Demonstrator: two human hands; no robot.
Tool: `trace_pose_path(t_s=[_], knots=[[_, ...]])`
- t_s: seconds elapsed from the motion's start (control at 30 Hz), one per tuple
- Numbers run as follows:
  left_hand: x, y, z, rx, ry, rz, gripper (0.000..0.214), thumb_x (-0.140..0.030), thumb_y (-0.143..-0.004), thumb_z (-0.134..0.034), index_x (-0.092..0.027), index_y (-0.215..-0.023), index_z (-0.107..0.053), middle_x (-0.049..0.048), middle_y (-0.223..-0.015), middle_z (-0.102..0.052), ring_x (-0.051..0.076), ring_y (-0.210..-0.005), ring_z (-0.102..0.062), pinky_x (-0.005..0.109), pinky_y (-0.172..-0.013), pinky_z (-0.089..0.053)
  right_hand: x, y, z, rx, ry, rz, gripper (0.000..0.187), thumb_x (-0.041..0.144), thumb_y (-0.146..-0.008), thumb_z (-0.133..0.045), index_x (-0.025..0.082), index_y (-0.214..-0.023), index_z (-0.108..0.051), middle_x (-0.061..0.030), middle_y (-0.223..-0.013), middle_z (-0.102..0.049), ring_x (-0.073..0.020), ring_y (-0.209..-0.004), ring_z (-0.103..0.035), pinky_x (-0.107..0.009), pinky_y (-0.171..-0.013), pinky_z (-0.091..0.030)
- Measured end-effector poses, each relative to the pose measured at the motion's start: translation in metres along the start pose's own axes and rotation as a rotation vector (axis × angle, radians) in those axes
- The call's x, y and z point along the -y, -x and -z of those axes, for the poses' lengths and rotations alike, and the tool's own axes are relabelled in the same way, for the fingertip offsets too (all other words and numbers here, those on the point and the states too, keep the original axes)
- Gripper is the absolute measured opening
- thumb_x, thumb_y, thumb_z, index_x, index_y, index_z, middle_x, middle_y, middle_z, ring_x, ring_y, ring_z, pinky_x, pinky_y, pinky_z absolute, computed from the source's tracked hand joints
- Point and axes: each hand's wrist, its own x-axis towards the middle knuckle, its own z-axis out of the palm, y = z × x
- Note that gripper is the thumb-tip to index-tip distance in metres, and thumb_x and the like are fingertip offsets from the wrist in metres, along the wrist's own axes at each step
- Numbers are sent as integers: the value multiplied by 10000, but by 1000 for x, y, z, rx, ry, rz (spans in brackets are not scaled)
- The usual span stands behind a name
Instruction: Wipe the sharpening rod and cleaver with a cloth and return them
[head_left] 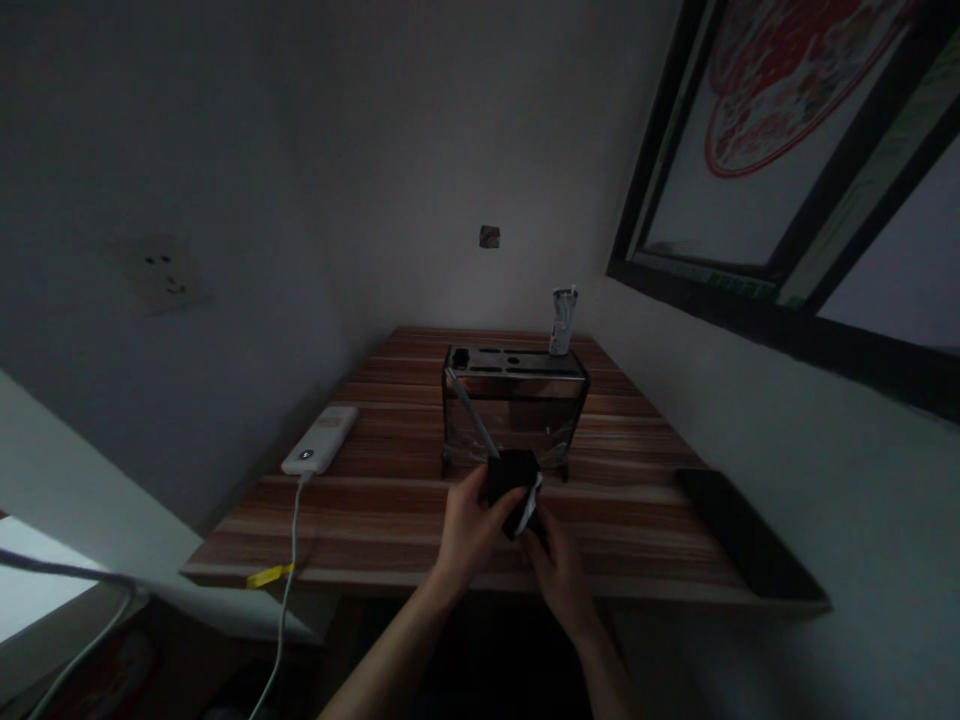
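Observation:
My left hand (470, 520) is closed on a small black piece (511, 472), its thumb across the front. A white strip (529, 504) shows along the right side of that piece. My right hand (559, 565) grips at its lower right edge, with the fingertips partly hidden behind it. A thin grey bar (472, 412) slants from the black piece up to the left; I cannot tell whether it is joined to it. Just behind my hands stands a dark-framed rack (551, 364) with slots in its top and see-through sides.
A crumpled silvery tube (562, 322) stands upright at the rack's top right. On the wooden table (367, 510) lie a white power bank (321, 440) with a white cable (289, 560) at left and a black flat slab (750, 535) at right. Walls enclose the table.

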Motion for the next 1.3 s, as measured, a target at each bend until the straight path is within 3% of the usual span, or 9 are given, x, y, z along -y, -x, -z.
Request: trace_pose_path(t_s=[0.13, 0.37, 0.57, 0.8, 1.0, 1.13, 1.3], knots=[[-10, -8, 7, -22, 3, -18, 243, -302, -681, -678, -134, -856, -660, 35, -765, -708, 163, -696, -643, 212, -598, -498, 1, 1, -1, -28, 26, 2, 407, 494, -814, -517, 190, -1058, -636, -101, -1030, -686, -248, -941, -640, -367, -831, -498], [-38, -26, 23, -109, 41, -89, 292, -340, -675, -695, -134, -880, -668, 39, -789, -717, 164, -696, -650, 223, -615, -504, -1, 2, 0, -16, 74, 13, 398, 492, -815, -516, 187, -1036, -644, -57, -744, -685, -201, -703, -643, -300, -676, -516], [-53, -45, 36, -193, 63, -188, 274, -355, -675, -705, -132, -831, -674, 15, -731, -696, 137, -661, -627, 190, -591, -469, -7, 4, -2, -76, 82, 16, 437, 514, -804, -513, 186, -1065, -640, -51, -720, -672, -193, -667, -626, -295, -642, -510], [-72, -65, 45, -228, 244, -252, 275, -363, -670, -716, -129, -801, -657, -1, -691, -664, 116, -595, -609, 190, -562, -471, -7, 4, -1, -62, 88, 11, 461, 557, -799, -510, 199, -1055, -646, -42, -676, -660, -206, -680, -629, -316, -672, -513], [-77, -72, 49, -254, 353, -284, 247, -349, -671, -724, -132, -763, -651, -23, -660, -633, 76, -558, -569, 155, -533, -458, -7, 4, 0, -11, 82, -18, 483, 580, -800, -494, 192, -1046, -647, -72, -768, -682, -225, -761, -644, -344, -727, -514], [-78, -68, 49, -223, 359, -262, 268, -364, -673, -719, -128, -780, -648, -8, -698, -643, 92, -598, -589, 177, -574, -473, -8, 5, 0, -61, 83, -2, 501, 596, -779, -506, 198, -1053, -641, -91, -878, -692, -246, -858, -638, -355, -750, -512], [-74, -61, 44, -190, 317, -217, 311, -387, -661, -718, -133, -827, -652, 5, -723, -672, 114, -606, -608, 203, -579, -481, -5, 5, 0, -20, 79, -10, 450, 558, -796, -510, 196, -1029, -642, -56, -734, -673, -215, -721, -634, -313, -665, -511]])
